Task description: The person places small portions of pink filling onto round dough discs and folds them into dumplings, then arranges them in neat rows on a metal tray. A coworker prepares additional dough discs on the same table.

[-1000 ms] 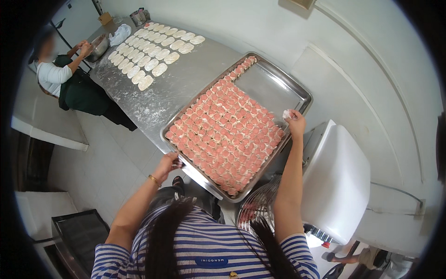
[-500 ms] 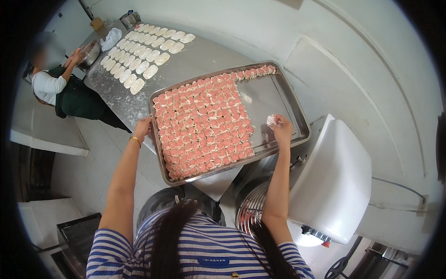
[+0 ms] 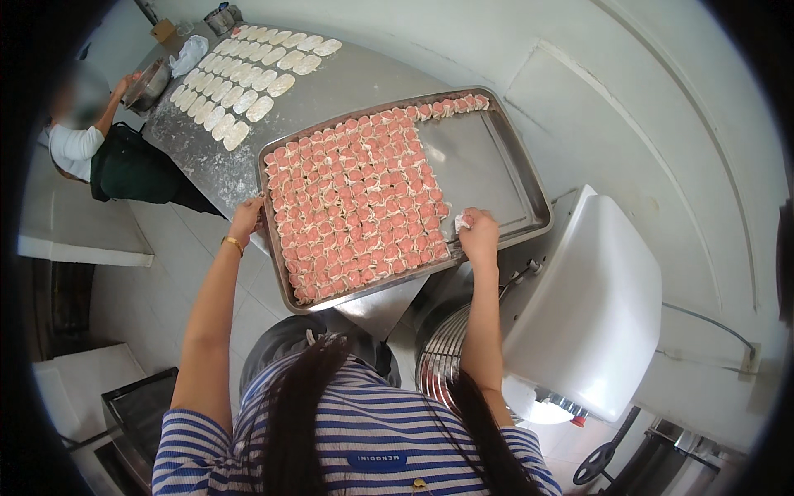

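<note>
A large metal tray (image 3: 513, 169) lies tilted across the near end of the table. Tight rows of open-topped dumplings (image 3: 356, 207) with pink filling and pale pleated wrappers cover its left and middle. One row also runs along the far edge, and bare metal shows at the right. My left hand (image 3: 247, 218) is closed on the tray's left rim. Over the near right part of the tray, my right hand (image 3: 480, 234) pinches a small white crumpled piece (image 3: 461, 221), close to the end of the dumpling rows. The fingers partly cover that piece.
Flat oval dough pieces (image 3: 244, 101) lie in rows on the floured metal table (image 3: 364, 83). At its far left a person (image 3: 91, 140) works at a metal bowl (image 3: 149, 85) beside a plastic bag (image 3: 189, 55). A white machine (image 3: 591, 306) with a wire guard stands close on my right.
My right hand has moved left with the white piece, nearer the dumpling rows. The left hand still holds the rim. The whole scene has shifted slightly up in view.
</note>
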Motion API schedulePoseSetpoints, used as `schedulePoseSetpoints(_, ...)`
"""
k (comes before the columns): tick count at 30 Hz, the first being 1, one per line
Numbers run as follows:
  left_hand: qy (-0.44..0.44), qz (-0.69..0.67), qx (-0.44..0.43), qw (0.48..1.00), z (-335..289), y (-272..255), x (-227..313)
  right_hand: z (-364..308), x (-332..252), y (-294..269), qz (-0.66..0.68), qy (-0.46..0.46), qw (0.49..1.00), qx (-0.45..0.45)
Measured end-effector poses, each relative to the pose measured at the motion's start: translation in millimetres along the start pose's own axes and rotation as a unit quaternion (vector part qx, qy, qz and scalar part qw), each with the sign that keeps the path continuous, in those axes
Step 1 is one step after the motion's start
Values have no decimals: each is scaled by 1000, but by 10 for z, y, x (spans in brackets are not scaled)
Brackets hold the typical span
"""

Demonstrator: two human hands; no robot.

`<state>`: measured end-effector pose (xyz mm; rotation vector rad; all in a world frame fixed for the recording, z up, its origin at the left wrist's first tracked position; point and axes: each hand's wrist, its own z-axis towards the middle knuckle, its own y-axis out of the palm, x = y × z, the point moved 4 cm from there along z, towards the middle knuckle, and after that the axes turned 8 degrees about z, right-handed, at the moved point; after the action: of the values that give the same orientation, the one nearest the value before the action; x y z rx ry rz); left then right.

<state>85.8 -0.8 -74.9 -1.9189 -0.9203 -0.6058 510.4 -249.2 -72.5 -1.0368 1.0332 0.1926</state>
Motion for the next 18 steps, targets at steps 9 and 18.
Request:
schedulePoseSetpoints(9, -1, -3, -43, 999, 3, -30, -206, -75, -114, 182, -23, -11, 1000, -12)
schedulePoseSetpoints(18, 6, -10, -54, 999, 38, 2, -300, -105, -142, 199, 54, -40, 998, 7)
